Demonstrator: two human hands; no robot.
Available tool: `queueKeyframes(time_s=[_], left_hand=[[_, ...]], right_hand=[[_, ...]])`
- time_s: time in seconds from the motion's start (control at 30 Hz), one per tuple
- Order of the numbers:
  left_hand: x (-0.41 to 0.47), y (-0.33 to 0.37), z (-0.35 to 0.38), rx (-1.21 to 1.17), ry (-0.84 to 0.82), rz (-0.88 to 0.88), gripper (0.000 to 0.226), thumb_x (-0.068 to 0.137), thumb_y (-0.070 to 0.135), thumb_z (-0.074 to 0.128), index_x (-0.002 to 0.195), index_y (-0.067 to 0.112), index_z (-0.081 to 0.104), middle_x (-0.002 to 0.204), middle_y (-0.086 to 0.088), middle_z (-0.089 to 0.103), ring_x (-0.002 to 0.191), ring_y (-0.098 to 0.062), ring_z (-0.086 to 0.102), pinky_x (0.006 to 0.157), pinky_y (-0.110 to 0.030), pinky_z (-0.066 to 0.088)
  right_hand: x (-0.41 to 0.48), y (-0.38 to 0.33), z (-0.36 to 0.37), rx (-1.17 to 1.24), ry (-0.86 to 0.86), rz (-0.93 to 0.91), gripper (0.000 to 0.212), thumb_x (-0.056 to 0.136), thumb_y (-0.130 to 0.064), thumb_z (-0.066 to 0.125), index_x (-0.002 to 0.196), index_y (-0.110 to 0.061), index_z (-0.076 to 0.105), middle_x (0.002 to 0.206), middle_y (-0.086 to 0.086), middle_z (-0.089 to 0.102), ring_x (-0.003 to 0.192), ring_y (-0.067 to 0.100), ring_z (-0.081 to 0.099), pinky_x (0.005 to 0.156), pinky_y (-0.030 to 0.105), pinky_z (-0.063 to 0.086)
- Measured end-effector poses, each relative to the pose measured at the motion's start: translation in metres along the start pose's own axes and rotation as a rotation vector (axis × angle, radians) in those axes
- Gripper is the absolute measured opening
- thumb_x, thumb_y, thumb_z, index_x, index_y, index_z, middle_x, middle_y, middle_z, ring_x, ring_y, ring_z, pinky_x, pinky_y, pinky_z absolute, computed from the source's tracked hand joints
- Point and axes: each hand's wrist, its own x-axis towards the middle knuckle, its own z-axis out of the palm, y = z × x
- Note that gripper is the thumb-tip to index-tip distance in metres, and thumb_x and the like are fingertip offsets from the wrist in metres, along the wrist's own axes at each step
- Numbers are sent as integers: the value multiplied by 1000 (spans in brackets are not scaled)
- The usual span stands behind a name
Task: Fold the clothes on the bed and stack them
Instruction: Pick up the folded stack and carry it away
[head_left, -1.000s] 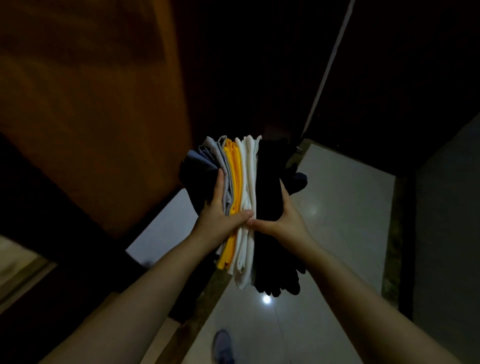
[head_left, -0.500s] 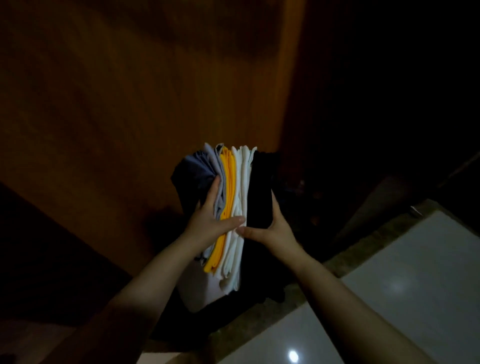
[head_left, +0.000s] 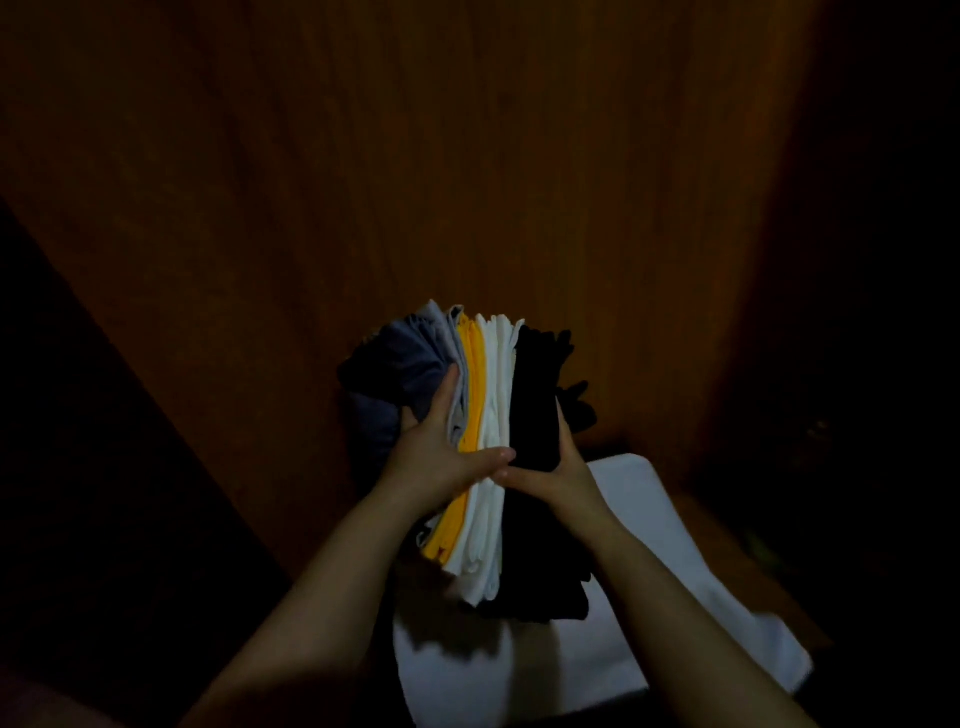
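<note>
The left hand (head_left: 434, 460) and right hand (head_left: 563, 470) gripped a stack of folded clothes (head_left: 493, 395) from either side, thumbs meeting across its near edge. The stack stood on edge at frame centre, before a wooden panel (head_left: 467, 156), above a white surface (head_left: 685, 582) at lower right.

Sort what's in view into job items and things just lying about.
Job: stack of folded clothes, gripped between left hand and right hand.
Lying about: wooden panel behind; flat white sheet below, what it is unclear.
</note>
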Motion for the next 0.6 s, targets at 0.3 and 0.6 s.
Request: queueKeyframes(time_s=[0.3,0.6], left_hand=[[38,-34,22,427,89,-209,110,72,48,74,144,47,-9,152,-22,-22,133,-46,30,106,-44,37],[66,-93,91,530,40,-316,109,72,63,66,137,53,-20,148,-18,-34,138,-52,0,110,-59,22]], right_hand=[[63,92,36,251,-21,233,81,82,10,61,148,-13,20,147,15,35,132,30,40,89,28,39],[86,188,15,321,-156,413,39,94,1,46,130,-14,41,92,-2,58,67,-3,62,77,22,53]])
